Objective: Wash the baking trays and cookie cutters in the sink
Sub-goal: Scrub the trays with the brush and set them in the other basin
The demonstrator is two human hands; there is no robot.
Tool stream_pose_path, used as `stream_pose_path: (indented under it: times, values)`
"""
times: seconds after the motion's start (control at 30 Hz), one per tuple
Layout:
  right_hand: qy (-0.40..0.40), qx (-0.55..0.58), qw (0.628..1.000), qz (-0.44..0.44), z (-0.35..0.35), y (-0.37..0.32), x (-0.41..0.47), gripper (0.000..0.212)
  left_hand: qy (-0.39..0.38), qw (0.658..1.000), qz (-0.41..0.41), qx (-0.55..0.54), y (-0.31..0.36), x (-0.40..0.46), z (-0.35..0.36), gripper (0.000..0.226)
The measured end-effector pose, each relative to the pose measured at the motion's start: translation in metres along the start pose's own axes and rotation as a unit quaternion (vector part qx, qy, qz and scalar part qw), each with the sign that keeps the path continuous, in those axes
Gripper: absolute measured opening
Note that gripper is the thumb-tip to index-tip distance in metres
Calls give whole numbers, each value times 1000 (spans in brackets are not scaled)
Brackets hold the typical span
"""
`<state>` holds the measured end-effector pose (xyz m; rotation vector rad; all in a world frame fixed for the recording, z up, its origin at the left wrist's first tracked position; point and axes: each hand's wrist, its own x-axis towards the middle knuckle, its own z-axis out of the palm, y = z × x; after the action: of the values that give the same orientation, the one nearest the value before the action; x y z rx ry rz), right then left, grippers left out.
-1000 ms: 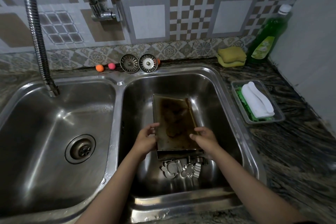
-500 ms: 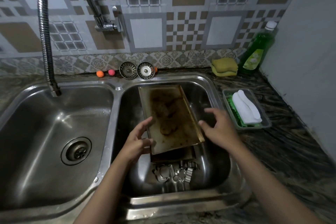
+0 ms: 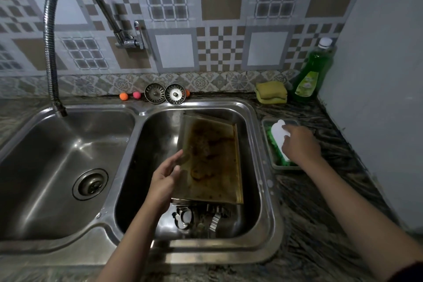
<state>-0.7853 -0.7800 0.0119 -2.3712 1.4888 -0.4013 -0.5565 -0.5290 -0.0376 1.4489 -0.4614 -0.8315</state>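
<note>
A greasy, brown-stained baking tray (image 3: 210, 160) is tilted up inside the right sink basin (image 3: 254, 112). My left hand (image 3: 166, 178) grips its left edge. Under its near end shows the rim of another tray, and several metal cookie cutters (image 3: 199, 216) lie on the basin floor. My right hand (image 3: 299, 144) is over a small tray (image 3: 269, 151) on the counter, fingers on the white scrubbing brush (image 3: 278, 131) with green bristles that lies in it. Whether the fingers have closed round the brush is hidden.
The left sink basin (image 3: 57, 167) holds only its drain. A flexible tap (image 3: 51, 36) hangs over its back edge. Two sink strainers (image 3: 164, 93) and small coloured balls lean at the backsplash. Yellow sponges (image 3: 271, 91) and a green dish-soap bottle (image 3: 312, 73) stand at the back right.
My right hand let go of the baking tray and moved right onto the brush in the small tray. My left hand raised the baking tray and holds it alone.
</note>
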Motion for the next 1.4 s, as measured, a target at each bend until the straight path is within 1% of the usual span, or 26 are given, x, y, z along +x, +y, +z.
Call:
stream_pose_path:
  times: [0.1,0.17,0.23,0.3,0.33,0.43,0.5,0.57,0.63,0.73,0.77,0.8,0.87,0.9,0.93,0.97,1.03,1.07,1.1,1.13,1.17,1.23,1.27,1.3,1.33,1.4]
  values:
    - [16,-8,1000,-15,-11,-2,1,50,35,999,18,18,0,-1,4,40]
    - [37,1,999,-26,-18,-10,-1,51,67,997,40,20,3,-3,5,37]
    - [64,30,996,-46,-22,-26,-9,50,96,992,63,42,7,-5,6,34]
    - [94,79,989,-80,-19,-54,-27,51,102,987,87,85,12,-6,7,33]
    - [93,112,985,-98,-14,-71,-39,53,95,984,101,108,14,-8,9,32]
    - [27,175,973,-146,23,-122,-73,48,80,970,156,170,19,-13,15,31]
    - [8,177,970,-168,50,-147,-89,42,74,963,180,185,21,-17,18,30]
    - [1,160,970,-186,65,-156,-89,42,84,965,183,170,23,-21,12,29]
    - [-3,183,969,-168,71,-152,-68,43,104,961,196,162,22,-23,2,30]
    - [-2,232,970,-68,70,-148,-33,49,93,962,209,151,21,-27,-8,28]
    - [2,239,969,-64,72,-153,-31,51,89,963,209,147,23,-27,-9,28]
    - [4,241,967,-86,75,-163,-37,53,91,963,209,143,25,-24,-11,30]
    - [-17,247,954,-169,82,-184,-59,58,101,966,200,131,27,-15,-18,31]
    - [-31,243,949,-200,87,-186,-66,59,103,968,195,122,30,-12,-21,31]
    - [-35,230,951,-206,87,-183,-63,60,102,969,193,117,30,-11,-24,31]
    - [-20,215,959,-184,88,-176,-51,61,96,969,194,116,32,-12,-26,31]
    - [7,180,981,-67,81,-162,-20,62,75,972,194,110,31,-14,-24,32]
    - [11,158,987,-25,76,-160,-12,63,65,973,196,102,31,-15,-21,31]
    - [20,146,989,-17,75,-164,-14,64,62,973,198,99,31,-15,-18,30]
    - [23,140,989,-38,75,-174,-23,65,65,973,201,92,33,-11,-16,28]
    - [23,136,987,-84,78,-186,-39,67,79,973,200,86,35,-7,-16,27]
    - [-5,130,976,-176,83,-199,-77,71,103,974,190,66,38,2,-21,28]
    - [-18,119,972,-203,85,-194,-83,72,113,973,189,64,39,4,-24,30]
    - [-24,101,973,-209,83,-187,-78,72,116,973,188,68,39,4,-27,31]
    - [-27,90,979,-181,81,-178,-63,71,113,974,185,71,38,3,-28,31]
    - [-27,81,993,-85,73,-170,-31,68,101,976,177,75,33,-1,-23,28]
